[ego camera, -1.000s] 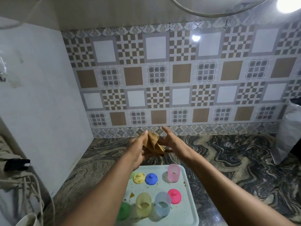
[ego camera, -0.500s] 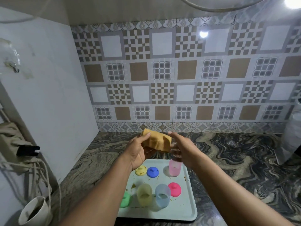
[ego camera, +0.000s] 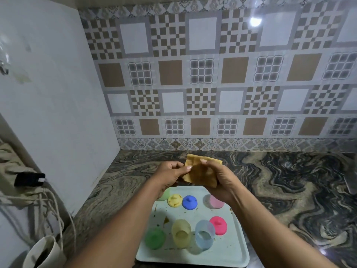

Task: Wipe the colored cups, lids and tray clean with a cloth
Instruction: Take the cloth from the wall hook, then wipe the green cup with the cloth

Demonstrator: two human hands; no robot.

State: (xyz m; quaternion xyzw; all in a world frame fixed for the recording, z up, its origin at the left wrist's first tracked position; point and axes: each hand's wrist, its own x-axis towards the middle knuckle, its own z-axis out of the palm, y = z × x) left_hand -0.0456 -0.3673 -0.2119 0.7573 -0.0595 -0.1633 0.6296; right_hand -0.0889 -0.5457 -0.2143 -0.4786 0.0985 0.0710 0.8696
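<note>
Both hands hold a folded tan cloth [ego camera: 201,171] in the air above the far end of the pale tray [ego camera: 228,256]. My left hand [ego camera: 170,175] pinches its left edge and my right hand [ego camera: 220,180] grips its right side. On the tray stand a green cup [ego camera: 155,238], a yellow cup [ego camera: 181,235], a blue cup [ego camera: 204,236] and a pink cup [ego camera: 216,202], partly hidden by my right wrist. A yellow lid [ego camera: 174,200], a blue lid [ego camera: 189,202], a pink lid [ego camera: 218,225] and a green lid [ego camera: 165,194] lie there too. Brown smears mark the tray.
The tray sits on a dark marbled counter [ego camera: 289,190] in a corner, with a white wall [ego camera: 58,113] at left and a patterned tile wall behind. A cream mug [ego camera: 44,252] and cords [ego camera: 48,206] are at lower left.
The cloth has been folded flatter between my hands, and both hands have lowered slightly toward the tray. The view has tilted down and nearer.
</note>
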